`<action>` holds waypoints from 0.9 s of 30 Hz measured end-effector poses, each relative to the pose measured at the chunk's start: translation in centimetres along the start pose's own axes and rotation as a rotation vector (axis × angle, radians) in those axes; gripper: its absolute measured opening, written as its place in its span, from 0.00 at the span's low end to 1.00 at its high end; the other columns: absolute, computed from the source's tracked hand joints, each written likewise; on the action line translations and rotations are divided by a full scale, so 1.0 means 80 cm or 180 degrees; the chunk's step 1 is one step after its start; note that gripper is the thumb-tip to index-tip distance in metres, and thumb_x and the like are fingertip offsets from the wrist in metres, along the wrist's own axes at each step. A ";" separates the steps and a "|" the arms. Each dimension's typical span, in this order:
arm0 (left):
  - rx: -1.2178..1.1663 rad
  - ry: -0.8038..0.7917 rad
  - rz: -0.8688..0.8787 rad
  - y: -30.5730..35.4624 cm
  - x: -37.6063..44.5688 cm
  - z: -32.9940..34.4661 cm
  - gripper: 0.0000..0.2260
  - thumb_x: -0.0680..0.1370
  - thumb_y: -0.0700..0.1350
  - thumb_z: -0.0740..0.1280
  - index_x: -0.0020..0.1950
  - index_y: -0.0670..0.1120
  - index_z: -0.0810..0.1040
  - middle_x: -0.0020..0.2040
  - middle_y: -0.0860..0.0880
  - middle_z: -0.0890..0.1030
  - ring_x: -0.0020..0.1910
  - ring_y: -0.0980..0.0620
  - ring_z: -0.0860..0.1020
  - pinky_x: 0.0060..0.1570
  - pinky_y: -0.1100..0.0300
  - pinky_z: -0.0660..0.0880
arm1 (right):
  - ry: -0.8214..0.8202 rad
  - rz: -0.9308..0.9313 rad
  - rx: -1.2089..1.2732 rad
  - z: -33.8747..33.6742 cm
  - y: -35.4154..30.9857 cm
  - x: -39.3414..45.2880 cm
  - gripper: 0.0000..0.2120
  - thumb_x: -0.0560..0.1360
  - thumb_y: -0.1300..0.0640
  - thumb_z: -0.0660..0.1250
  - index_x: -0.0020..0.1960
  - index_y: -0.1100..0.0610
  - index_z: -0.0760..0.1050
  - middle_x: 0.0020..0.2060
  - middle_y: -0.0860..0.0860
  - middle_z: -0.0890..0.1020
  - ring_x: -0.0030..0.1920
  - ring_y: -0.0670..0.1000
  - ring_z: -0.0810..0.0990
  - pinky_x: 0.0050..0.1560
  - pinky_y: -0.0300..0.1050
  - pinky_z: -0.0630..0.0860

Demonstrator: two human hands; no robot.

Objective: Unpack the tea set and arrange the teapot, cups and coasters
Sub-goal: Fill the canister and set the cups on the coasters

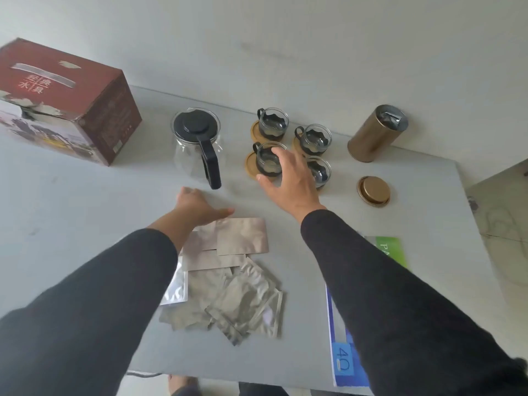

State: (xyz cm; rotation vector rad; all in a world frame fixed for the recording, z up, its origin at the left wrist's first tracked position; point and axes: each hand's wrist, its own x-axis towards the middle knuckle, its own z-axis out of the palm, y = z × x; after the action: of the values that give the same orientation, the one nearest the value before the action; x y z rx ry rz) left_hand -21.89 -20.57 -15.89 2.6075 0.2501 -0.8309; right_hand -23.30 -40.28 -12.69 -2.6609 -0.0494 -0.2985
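Note:
A glass teapot (197,130) with a black lid and handle stands at the middle of the grey table (71,210). To its right, several glass cups in black holders sit on round bamboo coasters (250,164): a back left cup (273,122), a back right cup (315,138), a front left cup (268,160) and a front right cup (320,170). My right hand (288,181) is spread over the front left cup, thumb by its near side, fingers at its right rim; I cannot tell if it touches. My left hand (200,205) rests flat on the table below the teapot's handle.
A dark red carton (71,110) stands at the back left. A gold tin (374,135) stands open at the back right, its lid (374,190) lying in front. Foil packets (228,270) are heaped near me. A blue and green leaflet (343,364) lies under my right sleeve.

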 end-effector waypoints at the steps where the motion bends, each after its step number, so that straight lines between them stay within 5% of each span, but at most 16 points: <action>1: -0.0005 -0.0054 0.0045 -0.007 -0.008 -0.007 0.41 0.66 0.71 0.65 0.67 0.41 0.70 0.63 0.43 0.72 0.66 0.43 0.69 0.60 0.55 0.71 | 0.0008 0.0061 -0.0036 -0.001 -0.008 -0.008 0.27 0.72 0.48 0.69 0.66 0.58 0.69 0.59 0.57 0.74 0.60 0.56 0.72 0.58 0.47 0.69; 12: 0.0230 -0.0034 0.0244 -0.106 -0.056 -0.057 0.38 0.74 0.66 0.61 0.72 0.39 0.63 0.69 0.42 0.69 0.68 0.44 0.68 0.64 0.56 0.68 | -0.0134 0.0526 0.0043 0.010 -0.118 -0.063 0.26 0.73 0.47 0.67 0.67 0.56 0.68 0.60 0.55 0.72 0.62 0.55 0.69 0.60 0.50 0.69; 27: 0.0166 0.0079 0.0353 -0.084 0.005 -0.062 0.40 0.73 0.63 0.65 0.75 0.39 0.57 0.73 0.42 0.63 0.72 0.43 0.63 0.68 0.54 0.64 | -0.0352 0.0652 0.0341 0.049 -0.127 0.010 0.28 0.73 0.46 0.68 0.68 0.58 0.67 0.62 0.56 0.72 0.65 0.55 0.68 0.61 0.47 0.67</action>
State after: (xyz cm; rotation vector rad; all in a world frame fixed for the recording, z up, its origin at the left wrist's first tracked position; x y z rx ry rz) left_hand -20.91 -12.34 -14.50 2.6542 0.0909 -0.7768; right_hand -22.62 -29.47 -11.44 -2.5471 0.1669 -0.0798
